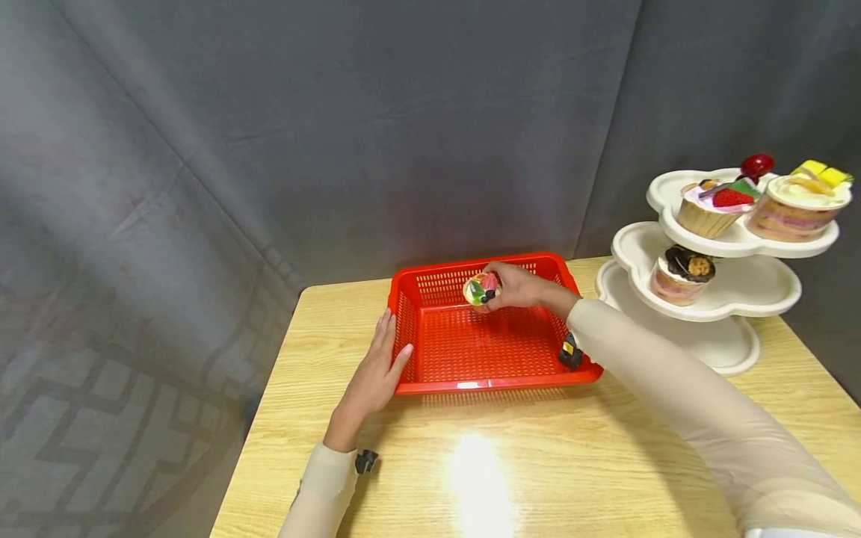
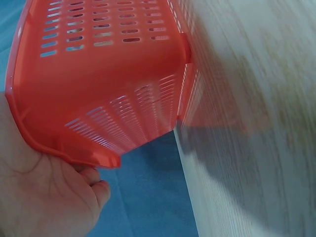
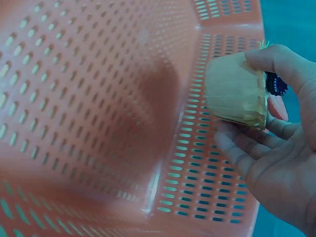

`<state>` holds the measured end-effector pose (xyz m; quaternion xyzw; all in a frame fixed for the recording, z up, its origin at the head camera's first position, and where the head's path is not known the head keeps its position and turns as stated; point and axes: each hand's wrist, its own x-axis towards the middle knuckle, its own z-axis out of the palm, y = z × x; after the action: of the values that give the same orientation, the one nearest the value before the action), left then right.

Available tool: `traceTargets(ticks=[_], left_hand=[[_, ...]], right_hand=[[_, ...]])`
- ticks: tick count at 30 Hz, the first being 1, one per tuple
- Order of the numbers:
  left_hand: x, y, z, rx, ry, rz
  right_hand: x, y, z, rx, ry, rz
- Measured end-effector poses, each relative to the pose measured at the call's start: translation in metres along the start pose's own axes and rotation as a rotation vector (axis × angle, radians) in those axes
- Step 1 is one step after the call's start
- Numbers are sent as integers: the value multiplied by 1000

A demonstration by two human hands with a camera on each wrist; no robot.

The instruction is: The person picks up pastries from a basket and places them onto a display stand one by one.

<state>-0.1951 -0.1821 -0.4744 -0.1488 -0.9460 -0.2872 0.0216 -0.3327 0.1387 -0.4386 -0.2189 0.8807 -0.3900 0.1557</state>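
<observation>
My right hand point(image 1: 513, 285) pinches a toy cupcake point(image 1: 479, 290) inside the red plastic basket point(image 1: 484, 382), near its back wall. Fruit-like pieces in pink, green and dark colours top the cupcake. The right wrist view shows its pale pleated cup point(image 3: 236, 91) tipped sideways, thumb on one side and fingers on the other. My left hand point(image 1: 375, 370) rests against the basket's left rim, its fingers straight along the outside and the thumb reaching over the edge. Seen from the left wrist, the palm point(image 2: 49, 197) lies right at the red rim point(image 2: 64, 154).
On the right stands a white tiered stand point(image 1: 723, 299). Its top tier carries a strawberry cupcake point(image 1: 713, 208), a cake cup with yellow pieces point(image 1: 800, 205) and a red cherry point(image 1: 756, 165). A chocolate-topped cake cup point(image 1: 681, 276) sits lower. Behind the wooden table point(image 1: 430, 463) hangs a grey curtain point(image 1: 403, 134).
</observation>
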Motion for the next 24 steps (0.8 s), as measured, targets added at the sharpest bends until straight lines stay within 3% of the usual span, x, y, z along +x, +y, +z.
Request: traceTargets(ticks=[12, 24], left_hand=[[-1, 2, 0, -3, 13, 5], [-1, 2, -1, -14, 13, 2]], right_hand=[[-19, -15, -12, 78, 58, -58], [-46, -24, -19, 246, 109, -83]])
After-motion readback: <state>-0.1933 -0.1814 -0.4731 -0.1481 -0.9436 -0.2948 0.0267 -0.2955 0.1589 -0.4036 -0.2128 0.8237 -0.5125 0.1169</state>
